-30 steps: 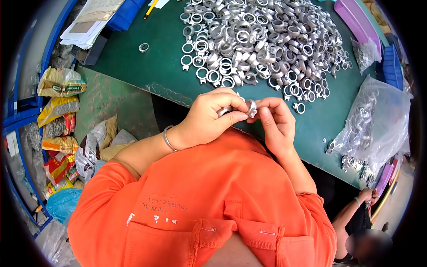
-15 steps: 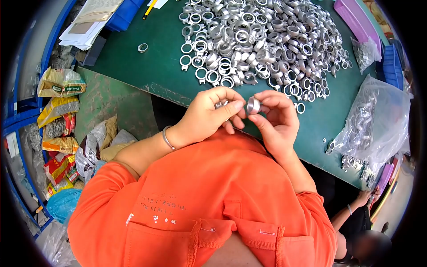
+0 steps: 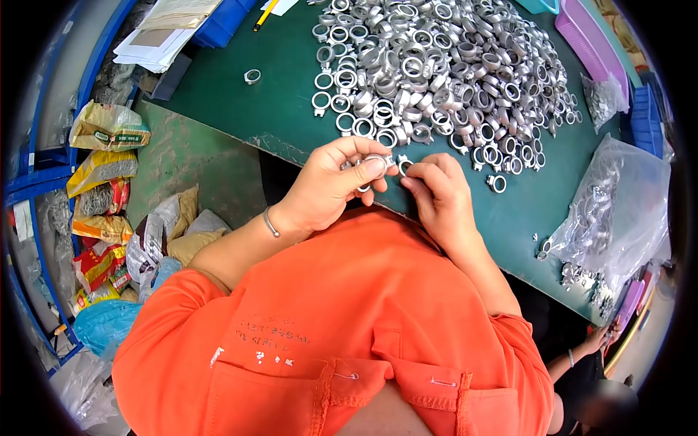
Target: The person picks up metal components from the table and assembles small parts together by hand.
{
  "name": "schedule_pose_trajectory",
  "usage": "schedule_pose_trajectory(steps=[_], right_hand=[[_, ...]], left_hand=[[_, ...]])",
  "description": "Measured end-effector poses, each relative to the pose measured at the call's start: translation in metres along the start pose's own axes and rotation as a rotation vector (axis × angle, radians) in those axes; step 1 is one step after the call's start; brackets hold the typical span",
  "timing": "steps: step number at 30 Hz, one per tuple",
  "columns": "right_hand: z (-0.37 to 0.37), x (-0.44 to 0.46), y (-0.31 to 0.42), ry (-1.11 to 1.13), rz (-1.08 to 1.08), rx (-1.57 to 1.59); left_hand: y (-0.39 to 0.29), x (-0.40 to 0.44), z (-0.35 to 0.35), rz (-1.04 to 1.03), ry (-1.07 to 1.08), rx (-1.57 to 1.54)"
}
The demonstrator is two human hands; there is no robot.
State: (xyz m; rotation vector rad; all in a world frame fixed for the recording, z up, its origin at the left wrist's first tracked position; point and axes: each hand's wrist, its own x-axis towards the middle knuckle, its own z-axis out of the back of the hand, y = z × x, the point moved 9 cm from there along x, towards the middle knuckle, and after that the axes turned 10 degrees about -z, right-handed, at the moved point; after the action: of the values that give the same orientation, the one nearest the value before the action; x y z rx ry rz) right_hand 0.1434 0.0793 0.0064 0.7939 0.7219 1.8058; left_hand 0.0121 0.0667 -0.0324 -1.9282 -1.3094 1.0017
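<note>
My left hand (image 3: 326, 182) is closed round metal rings, with one ring (image 3: 383, 159) under the thumb and part of another ring (image 3: 363, 188) showing below the fingers. Just to its right, my right hand (image 3: 445, 195) pinches a single lugged metal ring (image 3: 404, 168) between thumb and fingertips. Both hands are close together in front of my body, above the near edge of the green table (image 3: 291, 109). Beyond them lies a large pile of similar silver rings (image 3: 443, 73). One loose ring (image 3: 496, 184) rests near my right hand.
A lone ring (image 3: 252, 76) and a yellow pencil (image 3: 266, 14) lie at the left. Papers (image 3: 156, 40) sit by a blue bin (image 3: 227, 25). On the right are a clear plastic bag of parts (image 3: 611, 203) and a pink basket (image 3: 592, 40). Another person's hand (image 3: 598, 338) shows lower right.
A ring now shows under my left thumb. The ring in my right fingers is turned differently, its opening visible, and that hand's fingers have curled closer. The view has shifted slightly.
</note>
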Motion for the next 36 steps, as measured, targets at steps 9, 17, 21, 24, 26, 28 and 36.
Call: schedule_pose_trajectory(steps=[9,17,21,24,26,28,36], right_hand=[[0.000,-0.011,-0.020,0.117,-0.372,0.867],[0.021,-0.007,0.007,0.014,0.006,0.534],[0.022,-0.009,0.009,-0.032,0.056,0.468],[0.024,-0.009,0.016,-0.047,0.100,0.400],[0.024,-0.012,0.021,-0.057,0.128,0.338],[0.027,-0.015,0.021,-0.135,0.125,0.268],[0.036,-0.020,0.007,-0.202,0.041,0.491]], left_hand=[[0.000,0.002,-0.009,0.006,0.044,0.073],[0.002,0.002,-0.014,0.015,0.096,-0.079],[0.011,0.001,-0.018,0.092,0.149,-0.288],[0.012,-0.002,-0.025,0.132,0.196,-0.153],[-0.023,0.001,-0.032,-0.364,0.190,0.516],[-0.024,0.002,-0.028,-0.341,0.130,0.554],[-0.036,-0.001,-0.031,-0.512,0.153,0.742]])
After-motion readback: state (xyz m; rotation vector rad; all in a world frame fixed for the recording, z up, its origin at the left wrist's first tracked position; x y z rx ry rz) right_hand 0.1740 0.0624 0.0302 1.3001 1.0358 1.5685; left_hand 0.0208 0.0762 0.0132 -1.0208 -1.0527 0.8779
